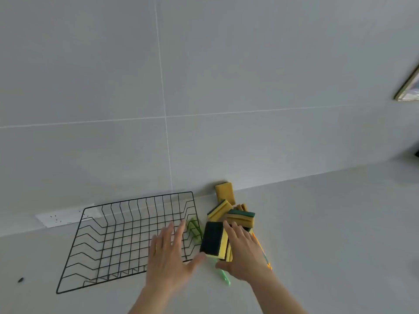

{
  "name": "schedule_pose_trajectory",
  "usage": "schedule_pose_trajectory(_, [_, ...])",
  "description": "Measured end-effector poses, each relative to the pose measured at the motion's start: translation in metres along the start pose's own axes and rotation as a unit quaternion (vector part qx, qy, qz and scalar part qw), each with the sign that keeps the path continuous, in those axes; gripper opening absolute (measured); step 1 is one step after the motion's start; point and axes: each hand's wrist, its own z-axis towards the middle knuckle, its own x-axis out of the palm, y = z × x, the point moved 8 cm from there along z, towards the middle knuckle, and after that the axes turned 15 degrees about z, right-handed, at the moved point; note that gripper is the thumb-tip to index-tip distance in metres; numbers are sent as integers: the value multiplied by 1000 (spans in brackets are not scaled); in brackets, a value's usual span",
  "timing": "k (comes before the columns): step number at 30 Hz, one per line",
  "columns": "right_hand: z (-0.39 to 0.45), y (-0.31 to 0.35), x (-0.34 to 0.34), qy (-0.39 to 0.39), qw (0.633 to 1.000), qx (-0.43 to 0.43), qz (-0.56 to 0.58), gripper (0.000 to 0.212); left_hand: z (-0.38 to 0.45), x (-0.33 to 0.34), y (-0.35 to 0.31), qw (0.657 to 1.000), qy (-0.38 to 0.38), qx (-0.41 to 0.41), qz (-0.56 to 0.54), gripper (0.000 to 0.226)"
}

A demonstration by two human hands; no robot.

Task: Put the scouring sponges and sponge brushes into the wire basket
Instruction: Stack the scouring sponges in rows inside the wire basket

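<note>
A black wire basket [108, 241] lies on the grey counter, with nothing visible on its floor. Right of it is a pile of yellow-and-green scouring sponges [241, 217], one [224, 192] leaning on the wall. My right hand [243, 254] grips a sponge with a dark green face [212, 240], held on edge beside the basket's right wall. My left hand [170, 254] hovers over the basket's right side, fingers spread, thumb touching that sponge's lower corner. A green sponge brush [193, 228] leans at the basket's right wall; a green handle [225, 277] and an orange handle [263, 252] stick out under my right hand.
A white socket strip [65, 215] sits against the tiled wall behind the basket. A small dark speck [20, 279] lies on the counter at the far left. A framed object [408, 87] hangs at the upper right, and a dark item [416, 152] shows at the right edge.
</note>
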Motion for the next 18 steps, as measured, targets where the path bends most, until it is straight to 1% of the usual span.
schedule_pose_trajectory(1, [3, -5, 0, 4, 1000, 1, 3, 120, 3, 3, -9, 1000, 13, -2, -10, 110])
schedule_pose_trajectory(4, [15, -20, 2, -3, 1000, -8, -5, 129, 13, 17, -33, 1000, 13, -10, -13, 113])
schedule_pose_trajectory(7, [25, -26, 9, -2, 1000, -31, 2, 132, 22, 27, -53, 999, 29, -14, -12, 116])
schedule_pose_trajectory(13, [40, -36, 16, -20, 997, -68, 41, 120, 33, 30, -71, 999, -5, -27, -37, 103])
schedule_pose_trajectory(15, [44, -40, 16, -16, 996, -80, 47, 119, 36, 33, -71, 998, -6, -43, -47, 100])
schedule_pose_trajectory(18, [51, -50, 13, -3, 994, -95, 45, 115, 40, 37, -74, 997, 12, -50, -59, 97])
